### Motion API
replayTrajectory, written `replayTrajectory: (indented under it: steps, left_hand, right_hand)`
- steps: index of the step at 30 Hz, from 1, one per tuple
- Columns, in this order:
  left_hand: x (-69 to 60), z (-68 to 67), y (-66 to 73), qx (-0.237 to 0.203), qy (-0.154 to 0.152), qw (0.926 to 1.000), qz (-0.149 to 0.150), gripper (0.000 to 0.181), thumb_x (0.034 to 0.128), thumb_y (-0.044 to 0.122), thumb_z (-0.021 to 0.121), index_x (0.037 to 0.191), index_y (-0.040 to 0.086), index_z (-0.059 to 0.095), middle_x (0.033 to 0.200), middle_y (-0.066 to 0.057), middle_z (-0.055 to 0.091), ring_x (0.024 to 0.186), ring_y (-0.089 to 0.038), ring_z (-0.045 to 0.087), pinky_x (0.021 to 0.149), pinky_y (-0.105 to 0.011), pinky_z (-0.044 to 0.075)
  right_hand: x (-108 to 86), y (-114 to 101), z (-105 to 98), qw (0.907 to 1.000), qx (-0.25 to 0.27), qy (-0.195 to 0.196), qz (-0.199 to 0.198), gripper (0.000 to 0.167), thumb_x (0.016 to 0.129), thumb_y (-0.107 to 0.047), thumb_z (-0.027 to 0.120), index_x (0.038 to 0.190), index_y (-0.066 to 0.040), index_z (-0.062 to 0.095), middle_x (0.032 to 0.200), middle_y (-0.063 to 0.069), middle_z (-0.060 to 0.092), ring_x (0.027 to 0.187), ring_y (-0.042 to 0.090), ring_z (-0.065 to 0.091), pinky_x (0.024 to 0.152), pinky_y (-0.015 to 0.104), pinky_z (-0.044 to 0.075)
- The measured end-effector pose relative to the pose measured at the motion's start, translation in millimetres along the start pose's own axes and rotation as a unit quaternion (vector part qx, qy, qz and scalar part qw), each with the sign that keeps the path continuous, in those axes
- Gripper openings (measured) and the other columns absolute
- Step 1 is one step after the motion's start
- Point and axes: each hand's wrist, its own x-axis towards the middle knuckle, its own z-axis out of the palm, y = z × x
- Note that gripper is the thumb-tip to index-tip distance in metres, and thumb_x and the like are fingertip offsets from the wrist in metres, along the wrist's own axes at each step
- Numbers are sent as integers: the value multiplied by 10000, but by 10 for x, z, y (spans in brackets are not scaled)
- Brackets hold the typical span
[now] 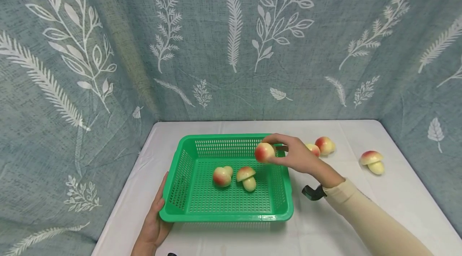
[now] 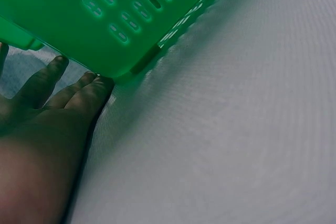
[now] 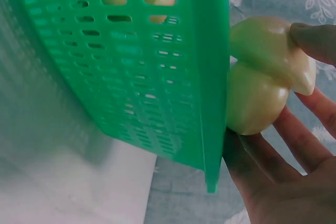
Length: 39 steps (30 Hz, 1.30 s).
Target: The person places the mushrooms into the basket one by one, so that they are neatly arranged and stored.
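My right hand [image 1: 294, 153] pinches a red-and-yellow toy mushroom [image 1: 264, 153] between thumb and fingers, over the right rim of the green basket [image 1: 223, 218]. In the right wrist view, that mushroom's pale, glossy surface shows beside the basket's wall. Two more toy mushrooms lie inside the basket: one [image 1: 222, 177] left of centre, another [image 1: 246, 177] to its right with its stem toward me. Against the basket's left side rests my left hand [image 1: 155, 220], its fingers extended along the outer wall; the left wrist view shows these fingers by the basket's corner.
Right of the basket, on the white-covered table [image 1: 223, 242], lie a partly hidden mushroom [image 1: 313, 149] behind my right hand, another mushroom [image 1: 325, 145] beside it, and one [image 1: 372, 162] farther right. A patterned blue-grey curtain [image 1: 216, 87] hangs around the table.
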Motion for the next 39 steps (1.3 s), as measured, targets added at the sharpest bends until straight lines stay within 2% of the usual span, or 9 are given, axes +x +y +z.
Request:
replayTrajectory:
  steps: [4,9,14,17,22,30,39]
  left_hand:
    - [11,10,-4,20,22,10000,14,695,1121,406,301,1760,369,30,1817,138,32,1611,18,112,1191,-183,262]
    - [9,12,-1,36,15,10000,32,697,1120,411,303,1760,369,30,1817,138,40,1605,24,127,1189,-190,275]
    - [9,4,-10,52,-22,9999,87,697,1121,409,305,1760,367,30,1815,142,48,1594,36,155,1182,-196,290]
    - [7,9,-12,55,-32,9999,89,698,1121,409,302,1759,369,23,1814,149,47,1592,40,158,1182,-196,290]
    - [3,22,-7,14,-11,10000,57,701,1120,417,309,1758,375,20,1811,161,60,1586,43,173,1183,-199,290]
    - [11,25,-11,44,-2,10000,56,702,1118,411,306,1759,373,21,1806,175,82,1575,54,199,1182,-199,292]
    - [12,50,-3,62,61,10000,-2,694,1118,405,304,1758,386,35,1810,169,51,1608,11,132,1184,-203,290]
  right_hand:
    - [18,-11,35,9999,48,-87,-23,445,944,-205,886,1357,-191,722,1305,-67,720,1235,187,660,1054,454,553]
    - [36,-18,92,9998,4,-215,-6,473,930,-231,902,1365,-221,716,1302,-90,715,1235,168,662,1053,434,553]
    - [43,-17,159,9996,-83,-273,30,463,932,-276,898,1361,-269,723,1298,-116,712,1220,169,656,1038,548,550]
    - [43,-27,192,9993,-124,-348,108,441,940,-311,887,1351,-315,727,1300,-146,703,1220,159,647,1035,575,542]
    - [46,-45,223,9987,-137,-469,146,446,928,-309,895,1342,-316,730,1306,-152,697,1226,159,646,1044,560,538]
    - [58,-47,262,9971,-334,-673,93,441,926,-261,889,1333,-296,723,1316,-159,695,1238,129,643,1047,439,543]
    - [69,-47,300,9950,-543,-836,-54,434,930,-243,877,1335,-264,723,1307,-172,692,1240,108,638,1060,437,534]
